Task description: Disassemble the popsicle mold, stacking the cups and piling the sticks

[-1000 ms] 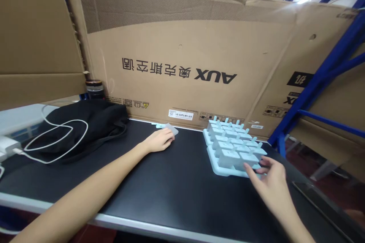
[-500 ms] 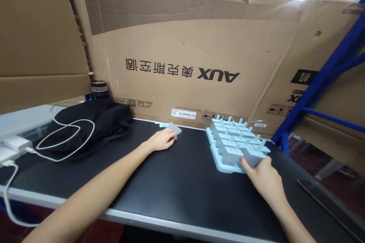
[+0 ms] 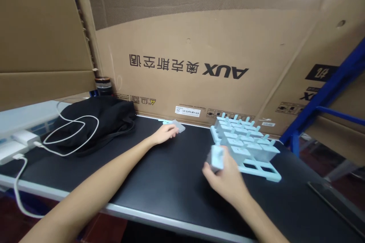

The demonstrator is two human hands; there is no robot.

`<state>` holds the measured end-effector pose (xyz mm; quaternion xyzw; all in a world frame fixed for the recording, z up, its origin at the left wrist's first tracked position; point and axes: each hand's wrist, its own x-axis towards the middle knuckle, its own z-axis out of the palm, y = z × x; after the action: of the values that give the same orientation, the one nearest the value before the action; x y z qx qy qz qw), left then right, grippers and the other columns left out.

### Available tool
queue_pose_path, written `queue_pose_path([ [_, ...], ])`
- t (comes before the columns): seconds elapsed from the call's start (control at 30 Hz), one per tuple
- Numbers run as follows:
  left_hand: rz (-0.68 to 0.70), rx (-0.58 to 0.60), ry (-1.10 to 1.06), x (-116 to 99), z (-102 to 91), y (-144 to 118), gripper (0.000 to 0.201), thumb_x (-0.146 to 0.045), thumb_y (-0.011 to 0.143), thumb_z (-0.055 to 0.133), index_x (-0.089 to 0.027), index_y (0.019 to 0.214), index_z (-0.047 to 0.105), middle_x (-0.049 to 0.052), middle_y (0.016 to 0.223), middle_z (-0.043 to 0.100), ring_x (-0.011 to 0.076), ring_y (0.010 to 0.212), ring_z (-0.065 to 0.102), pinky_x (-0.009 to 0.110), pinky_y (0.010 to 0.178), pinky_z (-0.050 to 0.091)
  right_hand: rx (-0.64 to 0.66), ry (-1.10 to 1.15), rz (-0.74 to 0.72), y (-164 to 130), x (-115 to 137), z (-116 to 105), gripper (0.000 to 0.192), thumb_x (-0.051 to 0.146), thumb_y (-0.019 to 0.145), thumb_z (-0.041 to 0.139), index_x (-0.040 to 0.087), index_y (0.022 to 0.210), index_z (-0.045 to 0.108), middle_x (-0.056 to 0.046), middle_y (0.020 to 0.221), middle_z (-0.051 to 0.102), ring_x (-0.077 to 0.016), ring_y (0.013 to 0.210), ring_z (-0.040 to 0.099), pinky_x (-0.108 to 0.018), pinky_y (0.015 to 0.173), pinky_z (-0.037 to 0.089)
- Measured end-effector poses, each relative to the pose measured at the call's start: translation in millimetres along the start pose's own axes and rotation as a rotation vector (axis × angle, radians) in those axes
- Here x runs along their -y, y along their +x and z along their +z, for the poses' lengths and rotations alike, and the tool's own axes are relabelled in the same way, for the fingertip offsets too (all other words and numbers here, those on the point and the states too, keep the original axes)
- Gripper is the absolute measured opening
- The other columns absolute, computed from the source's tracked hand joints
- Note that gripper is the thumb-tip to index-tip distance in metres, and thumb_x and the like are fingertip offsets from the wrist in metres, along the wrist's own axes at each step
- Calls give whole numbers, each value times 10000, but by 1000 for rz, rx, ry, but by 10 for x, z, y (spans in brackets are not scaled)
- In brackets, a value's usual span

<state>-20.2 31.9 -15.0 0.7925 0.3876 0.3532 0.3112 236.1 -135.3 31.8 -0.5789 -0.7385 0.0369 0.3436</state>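
Popsicle mould piece (image 3: 217,158), a pale blue cup with its stick cap on top, sits upright in the right hand (image 3: 225,176), lifted clear of the black table (image 3: 159,174) and just left of the tray it belongs with. The fingers are curled around its lower body with the thumb against the near side, a closed pinch that keeps the open end up and leaves the cap free. The popsicle mould tray (image 3: 258,171) lies flat on the table to the right of that hand; its near front row shows bare rectangular slots, while the rows behind are full of matching cups, their little handles all pointing up and back. The tray is not touched by either hand.

Farther left, the left hand (image 3: 164,133) lies palm-down near the back edge of the table, fingers loosely bent over a small translucent cup (image 3: 178,126) lying on its side, the fingertips resting on it; whether they actually grip it I cannot tell. Just behind it lies a small blue stick piece (image 3: 166,122).

Beyond these, a black bag (image 3: 114,115) with a white cable (image 3: 76,136) looped over it fills the left of the table, and a large cardboard box (image 3: 199,45) stands upside down along the back like a wall.
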Motion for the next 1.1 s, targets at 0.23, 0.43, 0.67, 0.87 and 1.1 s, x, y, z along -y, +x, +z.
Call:
queue_pose_path([
  [0.23,-203,96,-406,42,-87,17,620,-727,884,277,-167,865,543,-18,536,510,75,412,424,192,414,228,317,-220,-67,852,349,954,271,297,817,473,189,1065,454,-104,961,659,-243,815,645,-310,662,418],
  [0.43,-218,81,-347,96,-173,27,386,-513,779,694,-178,808,505,-66,501,442,51,418,387,175,421,260,338,-320,-95,989,234,1148,362,336,855,452,170,1175,426,-128,1027,672,-279,881,663,-352,729,448],
  [0.67,-289,-479,-347,552,-443,28,292,-404,817,661,-167,817,490,-15,669,577,58,520,521,175,491,369,317,-339,-26,875,139,981,582,610,846,444,152,1203,412,-136,1040,663,-311,905,653,-375,730,462],
  [0.87,-312,-407,-120,622,-435,37,209,-227,805,608,-174,1007,592,76,1042,700,125,747,649,233,623,468,316,-302,-180,821,196,980,528,619,851,422,176,1138,454,-128,1101,648,-291,932,644,-361,725,457],
  [1.1,-194,-371,234,664,-448,45,338,-165,773,608,-216,1104,658,60,1114,696,223,1036,637,398,962,473,368,-303,-262,809,195,991,518,628,871,403,196,1151,459,-119,1109,659,-297,923,653,-371,730,465],
])
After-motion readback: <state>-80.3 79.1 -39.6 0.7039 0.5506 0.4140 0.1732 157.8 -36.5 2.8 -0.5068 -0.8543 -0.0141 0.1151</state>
